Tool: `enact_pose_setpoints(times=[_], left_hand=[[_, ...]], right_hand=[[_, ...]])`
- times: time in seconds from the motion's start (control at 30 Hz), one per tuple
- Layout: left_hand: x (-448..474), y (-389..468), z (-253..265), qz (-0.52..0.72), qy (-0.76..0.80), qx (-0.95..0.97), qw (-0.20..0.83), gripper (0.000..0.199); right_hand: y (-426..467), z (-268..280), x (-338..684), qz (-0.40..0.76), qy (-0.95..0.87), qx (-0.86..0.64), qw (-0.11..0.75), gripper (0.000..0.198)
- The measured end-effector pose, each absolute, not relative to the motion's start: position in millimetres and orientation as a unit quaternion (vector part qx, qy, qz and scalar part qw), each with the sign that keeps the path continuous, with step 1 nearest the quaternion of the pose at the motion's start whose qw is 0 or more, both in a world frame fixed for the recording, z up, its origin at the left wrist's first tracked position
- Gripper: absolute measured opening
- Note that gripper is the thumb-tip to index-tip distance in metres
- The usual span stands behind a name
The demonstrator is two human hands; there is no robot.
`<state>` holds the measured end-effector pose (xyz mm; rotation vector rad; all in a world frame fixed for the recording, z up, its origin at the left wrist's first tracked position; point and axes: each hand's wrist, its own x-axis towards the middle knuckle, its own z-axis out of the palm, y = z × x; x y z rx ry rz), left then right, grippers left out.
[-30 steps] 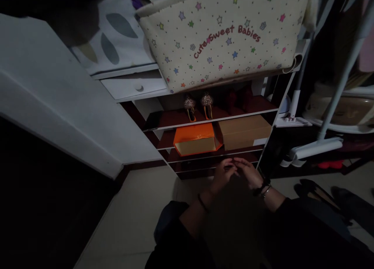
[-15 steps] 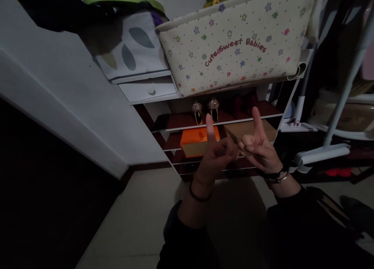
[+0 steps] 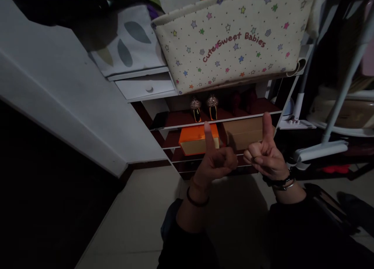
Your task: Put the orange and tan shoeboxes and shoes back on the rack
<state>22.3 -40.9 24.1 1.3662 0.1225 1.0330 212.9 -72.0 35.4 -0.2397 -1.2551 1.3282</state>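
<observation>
Both of my hands are raised in front of a low shelf unit, each with the index finger pointing up and the other fingers curled in. My left hand (image 3: pixel 215 161) shows nothing in its grip; its fingertip overlaps the orange box (image 3: pixel 191 138) in view. To its right, my right hand (image 3: pixel 268 160) makes the same shape, also with nothing visible in it, before a brown cardboard box (image 3: pixel 241 132). A gap separates the two hands. Above them on the shelf stand a pair of shoes with glittery tops (image 3: pixel 212 105) and dark red shoes (image 3: pixel 250 99).
A cream star-patterned basket (image 3: pixel 233 39) sits on the unit, beside a leaf-patterned box (image 3: pixel 128 43) above a white drawer (image 3: pixel 146 87). A pale mop (image 3: pixel 321 150) and a white-handled tool (image 3: pixel 298 109) stand at right. A wall (image 3: pixel 96 117) borders the left.
My hands have drawn apart: the right has shifted right and slightly down, while the left has barely moved. The view has shifted slightly.
</observation>
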Motion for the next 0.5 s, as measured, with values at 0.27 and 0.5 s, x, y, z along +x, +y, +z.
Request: enact_pose_setpoints(times=[0.27,0.5], left_hand=[[23,-46,27,0.464,0.001,0.593,0.658,0.128],[27,-35,2,0.505,0.106,0.537,0.668,0.045]], right_hand=[[-72,33,216,0.573,-0.548,-0.096,0.601,0.119],[-56,15,220,0.538,-0.546,-0.194,0.612,0.063]])
